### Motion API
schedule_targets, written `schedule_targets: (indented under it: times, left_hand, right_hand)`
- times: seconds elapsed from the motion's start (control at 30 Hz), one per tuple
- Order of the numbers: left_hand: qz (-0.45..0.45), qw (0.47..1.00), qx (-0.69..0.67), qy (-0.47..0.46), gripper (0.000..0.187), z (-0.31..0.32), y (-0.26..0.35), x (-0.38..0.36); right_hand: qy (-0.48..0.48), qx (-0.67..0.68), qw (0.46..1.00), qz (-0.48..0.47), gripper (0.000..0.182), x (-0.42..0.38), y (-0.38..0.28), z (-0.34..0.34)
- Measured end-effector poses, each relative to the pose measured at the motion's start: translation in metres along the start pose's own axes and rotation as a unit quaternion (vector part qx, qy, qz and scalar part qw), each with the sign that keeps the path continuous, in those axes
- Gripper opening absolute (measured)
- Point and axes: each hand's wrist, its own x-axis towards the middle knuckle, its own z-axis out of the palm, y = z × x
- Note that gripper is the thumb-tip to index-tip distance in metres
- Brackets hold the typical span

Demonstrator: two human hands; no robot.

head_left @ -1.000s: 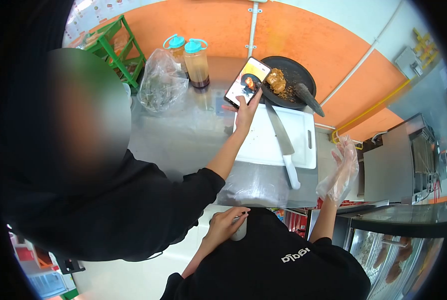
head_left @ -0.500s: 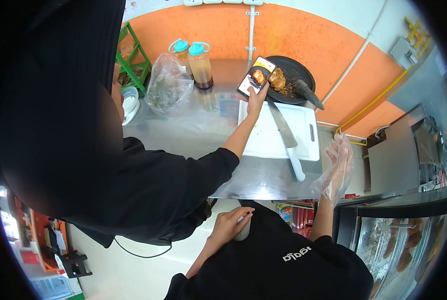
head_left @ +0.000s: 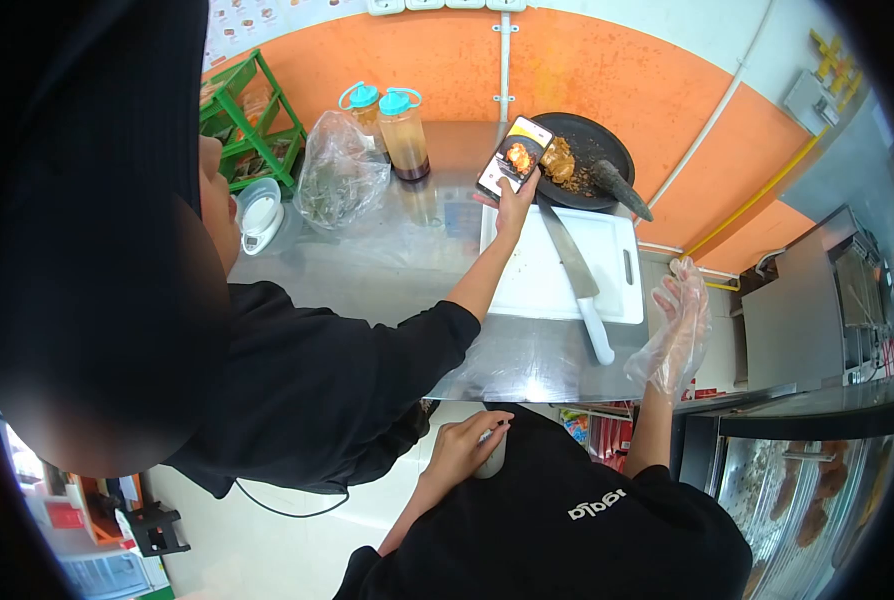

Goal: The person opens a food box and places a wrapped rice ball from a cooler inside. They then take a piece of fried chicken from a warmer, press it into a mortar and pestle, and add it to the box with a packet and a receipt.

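Note:
My left hand point(head_left: 457, 450) is closed in front of my black shirt, around a small pale object that I cannot make out clearly. To the right of the counter, my right hand point(head_left: 677, 330) wears a clear plastic glove; its fingers are loosely curled and apart, with nothing in them. A co-worker's hand point(head_left: 514, 205) holds a phone point(head_left: 515, 158) showing a food picture. Below the phone lies a white cutting board point(head_left: 527, 280) with a large knife point(head_left: 575, 262) across it, its white handle past the front edge. Behind, a dark stone mortar point(head_left: 592, 135) holds brown paste and a pestle point(head_left: 619, 185).
Along the steel counter point(head_left: 367, 285) are two bottles with turquoise lids point(head_left: 403, 135), a plastic bag of greens point(head_left: 337, 180), a white scale point(head_left: 260, 225) and a green rack point(head_left: 257, 115). The co-worker point(head_left: 317, 370) leans in from the left. A glass display case point(head_left: 797, 500) stands lower right.
The co-worker's head has shifted left, uncovering more of the scale and green rack. The picture on the phone sits slightly differently. My hands keep nearly the same pose.

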Motion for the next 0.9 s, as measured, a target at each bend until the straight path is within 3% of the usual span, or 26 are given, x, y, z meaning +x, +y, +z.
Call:
schedule_targets:
  times: [0.27,0.37,0.43,0.57,0.6,0.67,0.7,0.77,0.9]
  left_hand:
    - [0.001,1.000,0.003,0.011,0.020,0.001,-0.001,0.005]
    - [-0.001,1.000,0.008,0.020,0.020,0.002,-0.005,0.006]
    - [0.000,0.999,0.013,0.031,0.020,0.001,-0.007,0.007]
    - [-0.065,0.996,0.041,0.039,0.020,-0.003,-0.007,0.008]
    - [-0.103,0.993,0.044,0.035,0.021,-0.006,-0.007,0.008]
    - [-0.125,0.989,0.058,0.057,0.021,-0.009,-0.008,0.007]
    - [-0.140,0.986,0.064,0.070,0.021,-0.010,-0.008,0.008]
    - [-0.165,0.980,0.051,0.103,0.021,-0.012,-0.006,0.008]
    - [-0.270,0.945,0.050,0.176,0.018,-0.012,-0.014,-0.012]
  right_hand:
    - [-0.020,-0.021,1.000,0.008,0.051,0.004,-0.004,0.012]
    - [-0.098,-0.046,0.994,0.034,0.044,0.022,0.004,0.025]
    - [-0.180,-0.124,0.975,0.042,0.054,0.050,0.024,0.045]
    - [-0.256,-0.444,0.851,-0.115,0.068,0.115,0.053,0.138]
    - [-0.266,-0.436,0.852,-0.116,0.068,0.130,0.069,0.162]
    - [-0.308,-0.517,0.781,-0.165,0.071,0.155,0.108,0.197]
    - [-0.317,-0.511,0.782,-0.165,0.071,0.163,0.122,0.210]
    - [-0.364,-0.591,0.694,-0.192,0.068,0.181,0.151,0.227]
    - [-0.381,-0.611,0.663,-0.204,0.061,0.199,0.196,0.232]
